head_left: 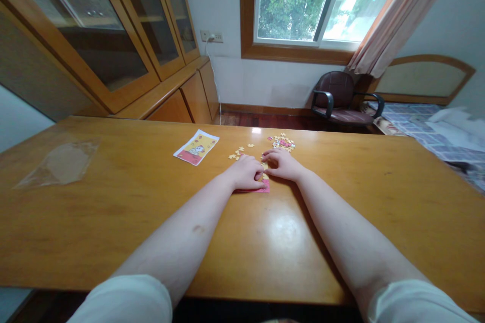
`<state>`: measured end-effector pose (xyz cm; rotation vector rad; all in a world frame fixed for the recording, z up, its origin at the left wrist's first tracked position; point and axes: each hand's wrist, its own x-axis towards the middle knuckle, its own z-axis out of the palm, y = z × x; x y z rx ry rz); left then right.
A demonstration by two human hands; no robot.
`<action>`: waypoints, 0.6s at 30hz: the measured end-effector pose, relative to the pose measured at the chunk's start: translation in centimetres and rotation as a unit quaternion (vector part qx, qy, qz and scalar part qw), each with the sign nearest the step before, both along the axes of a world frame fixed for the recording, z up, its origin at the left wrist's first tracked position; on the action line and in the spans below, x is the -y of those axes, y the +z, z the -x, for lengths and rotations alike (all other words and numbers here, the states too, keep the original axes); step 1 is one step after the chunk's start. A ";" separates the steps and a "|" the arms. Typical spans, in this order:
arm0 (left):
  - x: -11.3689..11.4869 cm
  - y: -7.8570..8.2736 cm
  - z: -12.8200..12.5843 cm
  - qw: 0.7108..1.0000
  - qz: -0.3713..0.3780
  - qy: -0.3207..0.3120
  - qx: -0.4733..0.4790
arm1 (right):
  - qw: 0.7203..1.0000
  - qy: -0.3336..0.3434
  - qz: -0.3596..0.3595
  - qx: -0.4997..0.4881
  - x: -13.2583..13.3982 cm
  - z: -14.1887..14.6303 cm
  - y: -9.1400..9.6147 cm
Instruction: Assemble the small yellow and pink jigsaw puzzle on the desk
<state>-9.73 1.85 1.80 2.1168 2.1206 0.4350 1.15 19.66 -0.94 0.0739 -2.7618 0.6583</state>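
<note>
A partly joined jigsaw puzzle [266, 184], pink at the bottom and yellow up its right side, lies flat on the table. My left hand [247, 173] lies over it with curled fingers, thumb pressing near its lower right corner, and hides much of it. At the puzzle's upper right edge, my right hand [285, 164] has thumb and fingers bent around a small yellow puzzle piece [264, 165], mostly covered by the fingers. Several loose yellow pieces [238, 153] lie just beyond my left hand. Behind my right hand is a pile of mixed pieces [283, 143].
A printed picture sheet [197, 147] in yellow and pink lies left of the hands. Farther left is a clear plastic bag [62, 162]. The wooden table [151, 202] stretches wide to both sides. Beyond it stand a cabinet [151, 96], an office chair [341, 96] and a bed [424, 126].
</note>
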 end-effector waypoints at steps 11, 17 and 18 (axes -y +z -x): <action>0.0 -0.2 0.8 0.999 -0.028 0.034 0.030 | 1.000 0.008 -0.001 0.005 0.0 0.0 0.1; 0.4 -1.6 4.8 0.942 -0.112 0.299 0.101 | 1.000 0.018 -0.002 0.010 0.2 -0.2 0.4; 0.6 -1.8 5.3 0.934 -0.125 0.317 0.110 | 1.000 0.019 0.001 0.010 0.2 -0.2 0.4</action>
